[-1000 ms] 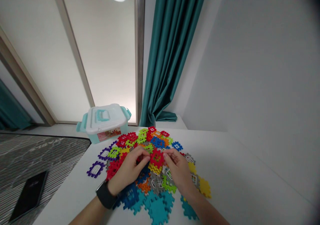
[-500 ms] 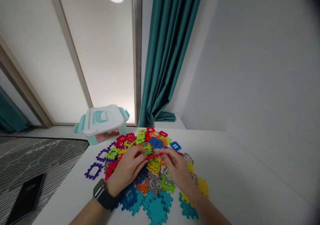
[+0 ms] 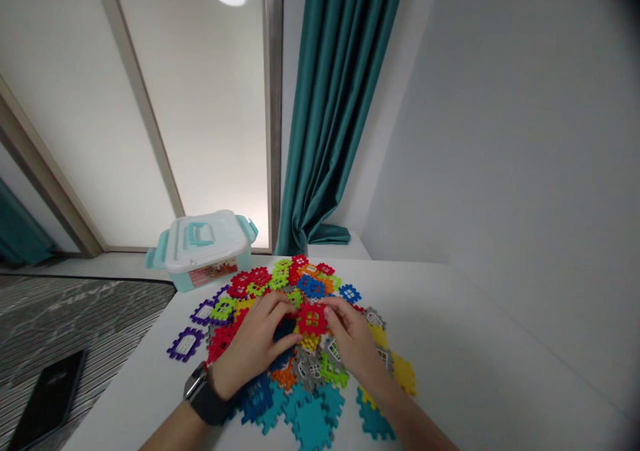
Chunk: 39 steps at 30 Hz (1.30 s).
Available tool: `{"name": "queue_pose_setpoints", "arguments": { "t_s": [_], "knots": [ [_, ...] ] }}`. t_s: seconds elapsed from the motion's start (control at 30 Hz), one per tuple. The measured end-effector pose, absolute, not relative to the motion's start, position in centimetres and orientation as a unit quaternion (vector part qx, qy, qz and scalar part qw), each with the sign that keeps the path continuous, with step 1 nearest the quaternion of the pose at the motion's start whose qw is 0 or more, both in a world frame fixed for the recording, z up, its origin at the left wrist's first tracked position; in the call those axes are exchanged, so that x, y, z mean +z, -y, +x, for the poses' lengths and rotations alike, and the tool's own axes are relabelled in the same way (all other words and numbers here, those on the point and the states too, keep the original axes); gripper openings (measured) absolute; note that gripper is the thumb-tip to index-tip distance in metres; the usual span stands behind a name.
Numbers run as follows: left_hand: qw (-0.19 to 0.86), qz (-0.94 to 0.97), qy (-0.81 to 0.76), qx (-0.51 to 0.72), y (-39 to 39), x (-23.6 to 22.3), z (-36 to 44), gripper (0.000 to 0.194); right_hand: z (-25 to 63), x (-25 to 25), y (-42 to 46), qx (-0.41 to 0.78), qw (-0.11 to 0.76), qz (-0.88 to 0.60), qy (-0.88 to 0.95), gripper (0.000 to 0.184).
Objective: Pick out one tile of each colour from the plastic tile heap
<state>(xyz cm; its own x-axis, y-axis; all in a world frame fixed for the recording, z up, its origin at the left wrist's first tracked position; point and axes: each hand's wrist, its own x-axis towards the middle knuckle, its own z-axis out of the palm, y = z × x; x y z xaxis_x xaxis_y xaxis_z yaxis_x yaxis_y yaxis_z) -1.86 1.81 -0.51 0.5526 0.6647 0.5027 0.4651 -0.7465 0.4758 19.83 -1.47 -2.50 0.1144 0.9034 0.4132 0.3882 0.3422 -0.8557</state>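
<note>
A red toothed building tile with a window cut-out (image 3: 312,319) is upright over the pile, its face turned toward me. My right hand (image 3: 353,334) pinches its right edge between thumb and fingers. At the tile's left edge is my left hand (image 3: 265,327), thumb and fingers apart; whether the fingertips touch the tile I cannot tell. Yellow tiles (image 3: 307,341) lie just beneath the red one. Grey window tiles (image 3: 307,365) and a lime green tile (image 3: 333,371) lie nearer me, between the wrists.
Large turquoise tiles (image 3: 313,424) lie at the front of the white table (image 3: 450,371). Purple frame tiles (image 3: 185,344) are at the left. A lidded storage box (image 3: 213,244) stands at the back left. Below the table's left side is a black phone-like object (image 3: 47,397).
The red tile has turned from edge-on to face me. My left fingers have spread apart at its left side, while my right hand keeps its pinch.
</note>
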Motion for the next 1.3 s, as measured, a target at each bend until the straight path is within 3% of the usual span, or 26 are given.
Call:
{"name": "queue_pose_setpoints", "arguments": {
  "t_s": [0.1, 0.3, 0.5, 0.77, 0.9, 1.07, 1.3],
  "knots": [
    [0.101, 0.884, -0.303, 0.342, -2.0, -0.5, -2.2, 0.047, 19.8, -2.5, 1.4, 0.239, 0.529, -0.52, 0.626, 0.025],
    [0.079, 0.885, -0.306, 0.343, -1.8, -0.2, -2.2, 0.045, 20.0, -1.3, 2.3, 0.165, 0.486, -0.508, 0.692, 0.025],
    [0.143, 0.853, -0.318, 0.389, -1.9, -0.8, -1.8, 0.042, 21.1, 0.7, 3.2, 0.084, 0.381, -0.454, 0.801, 0.049],
    [0.149, 0.851, -0.331, 0.38, -1.4, -1.8, -0.5, 0.041, 22.8, 0.5, 3.2, 0.127, 0.334, -0.437, 0.826, 0.033],
    [0.121, 0.864, -0.33, 0.36, -1.2, -2.4, 0.0, 0.055, 26.6, -1.5, 2.3, 0.119, 0.315, -0.463, 0.82, 0.029],
    [0.083, 0.892, -0.308, 0.319, -1.2, -2.7, 0.0, 0.037, 34.4, -4.7, -0.6, 0.053, 0.325, -0.549, 0.768, 0.026],
    [0.039, 0.907, -0.295, 0.299, -1.7, -2.8, 0.2, 0.031, 39.2, -7.5, -4.2, 0.026, 0.302, -0.585, 0.752, 0.025]
  ]
}}
